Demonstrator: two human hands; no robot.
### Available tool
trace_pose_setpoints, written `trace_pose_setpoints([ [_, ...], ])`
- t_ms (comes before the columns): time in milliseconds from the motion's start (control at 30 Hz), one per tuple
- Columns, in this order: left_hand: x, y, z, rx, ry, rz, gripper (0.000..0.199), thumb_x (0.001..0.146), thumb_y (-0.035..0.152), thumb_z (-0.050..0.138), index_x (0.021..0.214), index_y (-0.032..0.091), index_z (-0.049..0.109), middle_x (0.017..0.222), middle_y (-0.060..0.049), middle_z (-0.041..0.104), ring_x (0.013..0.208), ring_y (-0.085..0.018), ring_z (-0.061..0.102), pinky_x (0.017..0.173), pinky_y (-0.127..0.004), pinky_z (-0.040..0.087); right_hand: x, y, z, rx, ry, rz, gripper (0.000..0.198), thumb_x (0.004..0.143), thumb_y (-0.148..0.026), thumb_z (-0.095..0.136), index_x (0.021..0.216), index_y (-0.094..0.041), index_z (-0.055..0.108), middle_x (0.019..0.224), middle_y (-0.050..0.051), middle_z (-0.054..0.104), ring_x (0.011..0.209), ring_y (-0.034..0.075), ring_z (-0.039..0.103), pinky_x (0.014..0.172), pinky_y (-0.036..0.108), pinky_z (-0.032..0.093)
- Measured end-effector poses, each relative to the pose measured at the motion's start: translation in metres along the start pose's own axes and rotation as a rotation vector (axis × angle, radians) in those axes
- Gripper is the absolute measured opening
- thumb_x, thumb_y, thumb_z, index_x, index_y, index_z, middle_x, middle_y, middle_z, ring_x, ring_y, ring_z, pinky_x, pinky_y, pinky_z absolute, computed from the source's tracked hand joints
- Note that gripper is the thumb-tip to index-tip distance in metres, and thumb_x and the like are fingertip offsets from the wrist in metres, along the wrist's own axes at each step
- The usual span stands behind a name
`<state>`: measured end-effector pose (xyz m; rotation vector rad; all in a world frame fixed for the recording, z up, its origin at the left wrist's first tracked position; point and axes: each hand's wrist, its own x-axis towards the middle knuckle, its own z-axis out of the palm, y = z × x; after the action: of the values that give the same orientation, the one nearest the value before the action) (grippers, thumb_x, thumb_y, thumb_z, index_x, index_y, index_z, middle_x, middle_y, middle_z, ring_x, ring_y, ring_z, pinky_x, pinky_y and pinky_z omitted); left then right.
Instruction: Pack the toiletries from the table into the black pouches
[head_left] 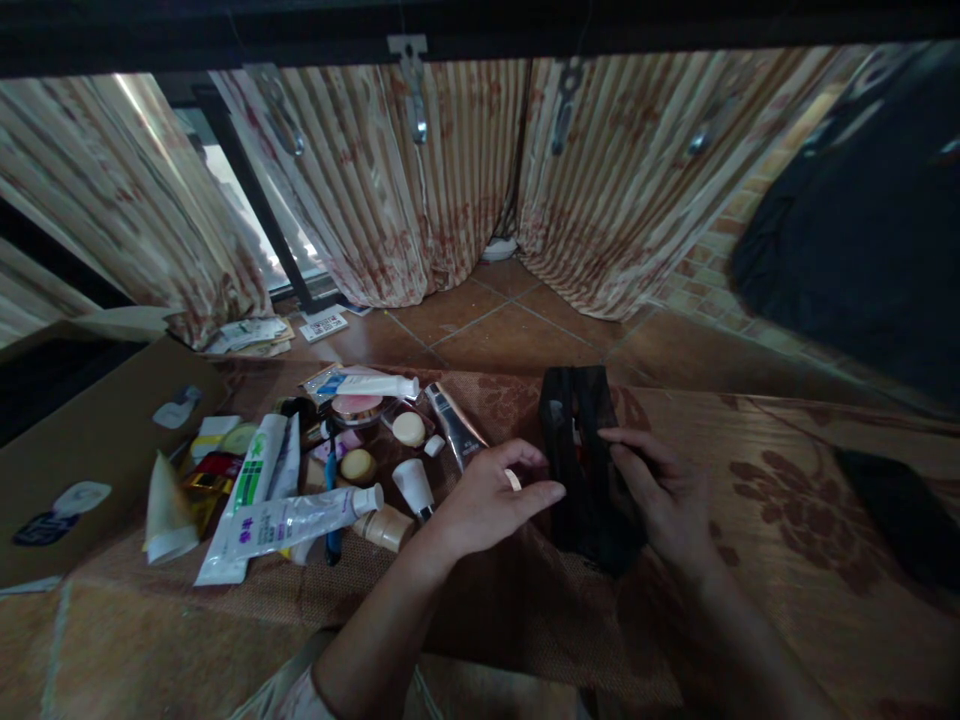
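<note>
A black pouch (581, 520) with its top slit open lies on the brown patterned cloth. My right hand (667, 490) pinches the pouch's right edge near the opening. At the pouch's left side is my left hand (495, 495), thumb and fingers apart with nothing between them; a small pale band shows at one finger. Just beyond the left hand lies a dark squeeze tube (454, 425). A white-capped tube (412, 487) and a beige bottle (385, 526) are to its left. What the pouch holds is too dark to make out.
Toothpaste tubes (300, 520), a blue toothbrush (332, 530), a round compact (357, 408) and several other cosmetics are heaped at left. Beside them stands a cardboard box (97, 450). A dark flat object (896, 510) lies at right. Striped curtains (360, 190) hang behind.
</note>
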<state>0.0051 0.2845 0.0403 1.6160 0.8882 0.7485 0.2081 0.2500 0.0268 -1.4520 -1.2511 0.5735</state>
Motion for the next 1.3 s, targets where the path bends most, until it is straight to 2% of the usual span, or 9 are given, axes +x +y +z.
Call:
trace_pose_setpoints([
  [267, -0.0009, 0.0044, 0.0005, -0.081, -0.014, -0.021, 0.029, 0.076, 0.04, 0.07, 0.09, 0.017, 0.061, 0.085, -0.001, 0.062, 0.076, -0.012, 0.056, 0.07, -0.023, 0.044, -0.0003, -0.002, 0.001, -0.006, 0.009, -0.021, 0.019, 0.085, -0.035, 0.059, 0.093, -0.022, 0.071, 0.085, 0.002, 0.07, 0.074, 0.017, 0.064, 0.065, 0.027, 0.051],
  [567, -0.0022, 0.0052, 0.0, -0.025, -0.012, 0.01, 0.037, 0.072, 0.043, 0.073, 0.095, 0.018, 0.06, 0.086, -0.001, 0.062, 0.077, -0.013, 0.057, 0.071, -0.024, 0.045, 0.0002, -0.0009, 0.0006, -0.006, 0.003, -0.015, 0.02, 0.085, -0.036, 0.058, 0.094, -0.023, 0.071, 0.086, 0.003, 0.071, 0.075, 0.017, 0.064, 0.066, 0.029, 0.052],
  [733, -0.0024, 0.0011, -0.0002, 0.204, 0.024, 0.059, 0.044, 0.07, 0.05, 0.072, 0.097, 0.019, 0.059, 0.08, 0.001, 0.062, 0.07, -0.013, 0.056, 0.064, -0.024, 0.042, 0.0002, -0.001, 0.0001, -0.007, 0.005, -0.017, 0.019, 0.085, -0.034, 0.058, 0.094, -0.023, 0.071, 0.087, 0.002, 0.071, 0.078, 0.017, 0.064, 0.069, 0.029, 0.051],
  [867, -0.001, -0.0018, 0.0009, 0.412, 0.0, 0.077, 0.035, 0.073, 0.046, 0.071, 0.093, 0.02, 0.059, 0.079, 0.001, 0.062, 0.071, -0.015, 0.057, 0.065, -0.026, 0.041, 0.0003, -0.0013, -0.0007, 0.005, -0.006, -0.014, 0.019, 0.085, -0.033, 0.058, 0.094, -0.023, 0.071, 0.085, 0.002, 0.07, 0.076, 0.016, 0.064, 0.067, 0.028, 0.05],
  [1067, 0.0003, -0.0034, 0.0018, 0.512, -0.014, 0.081, 0.032, 0.077, 0.041, 0.068, 0.098, 0.021, 0.055, 0.083, 0.0, 0.062, 0.076, -0.017, 0.06, 0.069, -0.028, 0.043, 0.0003, -0.0025, -0.0008, -0.009, 0.003, -0.028, 0.018, 0.085, -0.034, 0.058, 0.093, -0.023, 0.071, 0.084, 0.002, 0.069, 0.076, 0.017, 0.063, 0.065, 0.028, 0.05],
  [1300, -0.0004, -0.0035, 0.0013, 0.642, -0.062, 0.081, 0.02, 0.079, 0.031, 0.064, 0.09, 0.022, 0.05, 0.084, 0.0, 0.058, 0.074, -0.017, 0.058, 0.065, -0.027, 0.041, 0.0001, -0.0018, -0.0005, -0.016, -0.01, -0.026, 0.019, 0.085, -0.034, 0.057, 0.094, -0.023, 0.071, 0.079, 0.001, 0.067, 0.068, 0.015, 0.06, 0.059, 0.026, 0.047],
])
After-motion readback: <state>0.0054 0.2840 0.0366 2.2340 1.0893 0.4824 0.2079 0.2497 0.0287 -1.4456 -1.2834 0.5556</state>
